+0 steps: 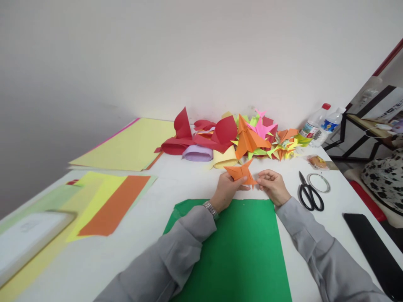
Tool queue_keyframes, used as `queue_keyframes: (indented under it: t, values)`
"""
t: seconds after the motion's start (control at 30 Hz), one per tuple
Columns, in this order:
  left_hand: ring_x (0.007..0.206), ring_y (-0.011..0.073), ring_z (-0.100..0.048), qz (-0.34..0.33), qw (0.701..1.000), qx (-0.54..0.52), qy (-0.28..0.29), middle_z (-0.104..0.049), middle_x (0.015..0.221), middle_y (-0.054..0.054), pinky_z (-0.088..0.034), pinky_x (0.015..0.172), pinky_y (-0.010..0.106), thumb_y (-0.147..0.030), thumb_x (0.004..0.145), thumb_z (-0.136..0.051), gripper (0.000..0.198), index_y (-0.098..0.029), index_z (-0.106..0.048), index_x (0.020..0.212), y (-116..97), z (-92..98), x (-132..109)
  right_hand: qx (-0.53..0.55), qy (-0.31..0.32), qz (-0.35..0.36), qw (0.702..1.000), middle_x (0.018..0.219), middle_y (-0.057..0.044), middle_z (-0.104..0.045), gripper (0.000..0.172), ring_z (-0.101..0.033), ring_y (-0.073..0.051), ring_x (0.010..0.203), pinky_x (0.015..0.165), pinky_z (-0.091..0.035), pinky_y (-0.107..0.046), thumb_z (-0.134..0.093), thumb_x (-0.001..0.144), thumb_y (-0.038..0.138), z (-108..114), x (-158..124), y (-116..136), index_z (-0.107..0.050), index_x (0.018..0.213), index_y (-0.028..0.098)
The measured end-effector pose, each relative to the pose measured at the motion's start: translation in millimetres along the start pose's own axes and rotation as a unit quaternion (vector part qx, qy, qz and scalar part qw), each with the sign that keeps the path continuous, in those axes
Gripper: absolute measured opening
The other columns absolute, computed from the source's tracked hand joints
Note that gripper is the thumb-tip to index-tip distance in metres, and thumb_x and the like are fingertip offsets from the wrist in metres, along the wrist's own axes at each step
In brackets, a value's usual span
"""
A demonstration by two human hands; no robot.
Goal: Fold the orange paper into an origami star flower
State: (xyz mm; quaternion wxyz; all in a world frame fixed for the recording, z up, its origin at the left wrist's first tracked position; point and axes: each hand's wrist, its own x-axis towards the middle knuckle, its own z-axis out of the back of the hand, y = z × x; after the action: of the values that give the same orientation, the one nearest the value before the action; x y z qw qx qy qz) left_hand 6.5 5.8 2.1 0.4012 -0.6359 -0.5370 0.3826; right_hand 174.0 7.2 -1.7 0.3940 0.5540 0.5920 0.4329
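Note:
Between my hands is a folded orange paper figure (241,172) with several pointed tips. My left hand (226,189), with a metal watch (210,209) at the wrist, grips its body, thumb on top. The fingers of my right hand (271,184) are pinched at the figure's lower right tip; the fingertips partly hide that corner. Both hands are raised near the far edge of a green sheet (242,251) lying on the table. Just behind the figure is a heap of folded paper pieces, among them a larger orange paper plane (248,138).
At left lie coloured paper strips (113,205), a white box (31,239) and large yellow sheets (126,147). To the right are black-handled scissors (310,195), a tape roll (319,183) and a black phone-like slab (371,251). Two bottles (325,128) stand behind. Someone in patterned clothing (384,180) sits at far right.

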Motion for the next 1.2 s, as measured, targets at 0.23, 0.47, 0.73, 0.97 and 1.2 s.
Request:
queue_keyframes:
  t: [0.23,0.47,0.73,0.97,1.2]
  values:
    - [0.073,0.0181,-0.066,-0.004,1.0,-0.022,-0.016,-0.07,0.085,0.007,-0.059,0.065,0.033,-0.03,0.057,-0.079,0.036,-0.01,-0.065,0.084,-0.5,-0.3,-0.4,-0.026,0.043,-0.001,0.999,0.054,0.002,-0.065,0.025,-0.056,-0.01,0.044,0.046,-0.044,-0.023,-0.078,0.063,0.028,0.2,-1.4,-1.2,-0.066,0.08,0.016]
    - [0.079,0.0198,-0.066,-0.062,0.996,0.063,0.001,-0.072,0.085,0.006,-0.053,0.08,0.037,-0.029,0.061,-0.077,0.026,-0.013,-0.07,0.081,0.6,1.4,-0.5,-0.068,0.037,0.011,0.997,0.06,-0.002,-0.07,0.027,-0.064,-0.014,0.052,0.052,-0.051,-0.027,-0.081,0.059,0.029,-5.0,-3.7,-2.4,-0.067,0.078,0.016]
    - [0.079,0.0195,-0.065,-0.091,0.99,0.098,-0.036,-0.073,0.083,0.006,-0.051,0.077,0.032,-0.026,0.061,-0.075,0.022,-0.013,-0.071,0.078,3.2,1.6,1.0,-0.092,-0.02,0.026,0.995,0.063,-0.003,-0.072,0.028,-0.065,-0.016,0.057,0.059,-0.054,-0.031,-0.085,0.049,0.027,-6.6,-4.2,-2.3,-0.07,0.069,0.017]
    - [0.069,0.0185,-0.064,-0.099,0.982,0.141,-0.072,-0.073,0.074,0.004,-0.052,0.066,0.029,-0.025,0.06,-0.075,0.016,-0.015,-0.072,0.072,-3.5,-3.0,-4.8,-0.084,0.0,0.037,0.996,0.059,-0.002,-0.069,0.02,-0.061,-0.014,0.054,0.056,-0.05,-0.028,-0.082,0.057,0.028,-3.7,-4.0,-3.2,-0.069,0.068,0.017]
    - [0.077,0.0204,-0.066,-0.093,0.99,0.104,-0.031,-0.073,0.08,0.006,-0.052,0.073,0.031,-0.026,0.059,-0.076,0.021,-0.014,-0.073,0.076,1.2,-0.1,-1.7,-0.082,0.001,0.032,0.996,0.06,-0.001,-0.069,0.022,-0.06,-0.014,0.053,0.056,-0.049,-0.028,-0.083,0.054,0.028,-2.7,-3.3,-4.2,-0.069,0.068,0.017]
